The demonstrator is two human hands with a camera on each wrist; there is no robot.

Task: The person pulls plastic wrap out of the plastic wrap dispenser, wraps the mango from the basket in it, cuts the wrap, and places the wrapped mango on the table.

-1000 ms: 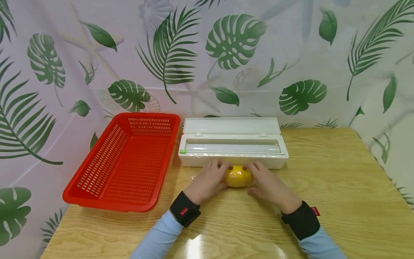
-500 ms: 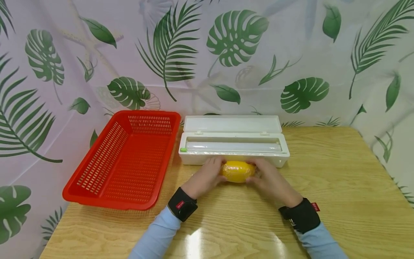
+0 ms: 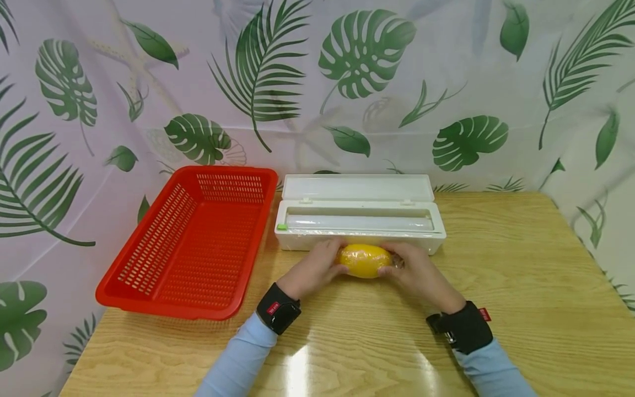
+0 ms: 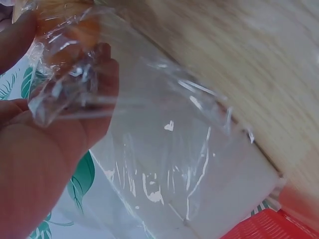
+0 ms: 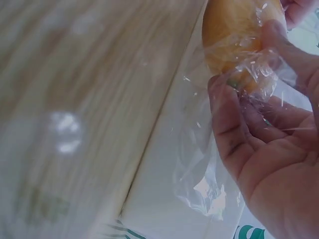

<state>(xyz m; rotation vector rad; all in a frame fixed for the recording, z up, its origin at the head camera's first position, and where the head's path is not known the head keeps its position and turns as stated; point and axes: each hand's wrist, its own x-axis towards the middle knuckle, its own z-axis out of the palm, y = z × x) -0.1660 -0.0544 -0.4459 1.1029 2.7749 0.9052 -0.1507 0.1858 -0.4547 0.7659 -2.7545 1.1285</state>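
Note:
A glossy yellow oval fruit (image 3: 365,261) is wrapped in clear cling film (image 5: 199,164). In the head view my left hand (image 3: 316,268) grips its left end, and my right hand (image 3: 419,273) grips its right end, thumbs on the near side. Loose film bunches at the left fingers in the left wrist view and between the right fingers and thumb in the right wrist view. Right behind the fruit stands a white cling film dispenser (image 3: 359,241), its lid up and a film roll (image 3: 359,221) inside. Film also lies across the dispenser's front wall.
A red perforated plastic basket (image 3: 218,259) stands to the left on the wooden table (image 3: 521,275). A small green slider (image 3: 282,226) sits at the dispenser's left front edge. Leaf-print cloth (image 3: 297,82) covers the wall behind.
Both hands have brought the wrapped fruit slightly up in the view, in front of the dispenser. The fingers now cover less of it. Basket and dispenser stay put as the view tilts slightly.

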